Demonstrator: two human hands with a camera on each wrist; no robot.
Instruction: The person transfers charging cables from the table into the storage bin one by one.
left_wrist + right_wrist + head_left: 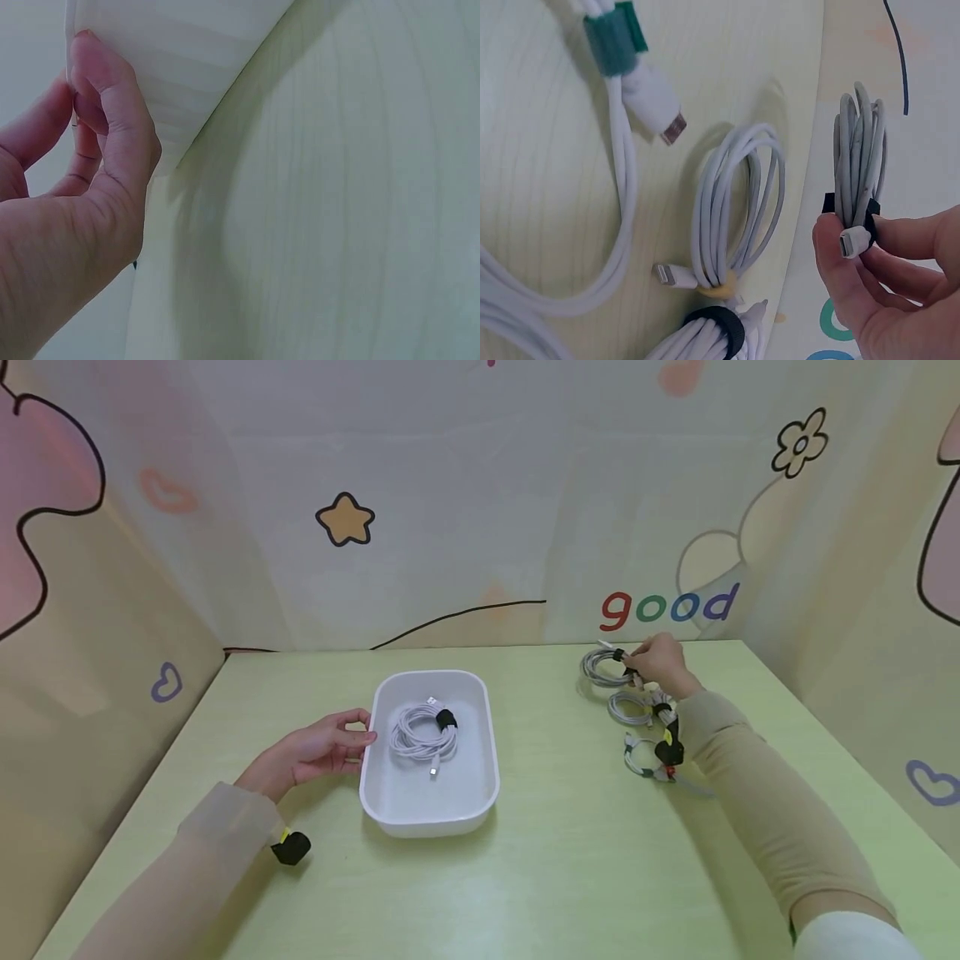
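Note:
My left hand [326, 749] pinches the left rim of a white plastic tub [463, 789] between thumb and fingers; the left wrist view shows the fingers against its outer wall [202, 45]. Inside the tub lies a coiled white USB cable [420, 743] tied with a black strap. At the back right, my right hand [660, 662] holds a coiled grey-white charging cable [596, 677] by its black strap. In the right wrist view this coil [860, 150] stands upright in the fingertips, its plug facing the camera.
Beside the held coil lie more bundled cables: one with a yellow tie [720, 217], one with a black strap [712, 334] and one with a green strap [626, 180]. A printed curtain [450, 527] encloses the pale green table [555, 860] behind and at both sides.

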